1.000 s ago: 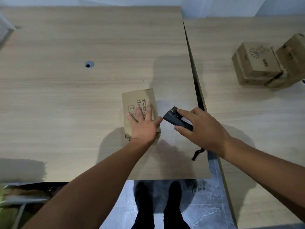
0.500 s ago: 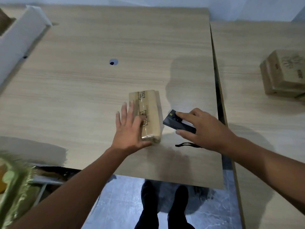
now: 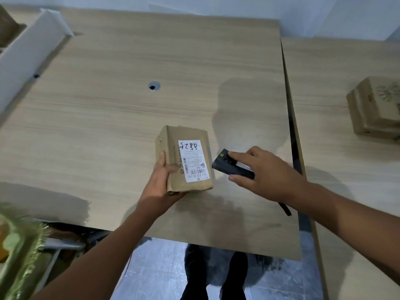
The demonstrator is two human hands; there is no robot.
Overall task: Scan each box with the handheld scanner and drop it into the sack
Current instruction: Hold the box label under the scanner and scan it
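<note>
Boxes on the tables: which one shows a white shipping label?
The box gripped by the left hand, beside the scanner; the far-right box shows only printed pattern.

Matt cardboard, paper and plastic on pale wood-grain

The desk [image 3: 108, 126] is light wood-grain board, smooth with a dull sheen. The box [image 3: 170, 146] is brown cardboard, matt and creased at its edges, with a smooth white paper label [image 3: 194, 161]. The scanner [image 3: 225, 164] is black plastic, mostly matt. A second box [image 3: 372, 109] is the same dull cardboard with a faint print. The floor [image 3: 155, 273] is glossy grey stone-look tile. The sack [image 3: 19, 252], blurred, looks shiny and greenish-gold. A white panel [image 3: 28, 50] is smooth and matt.
</note>
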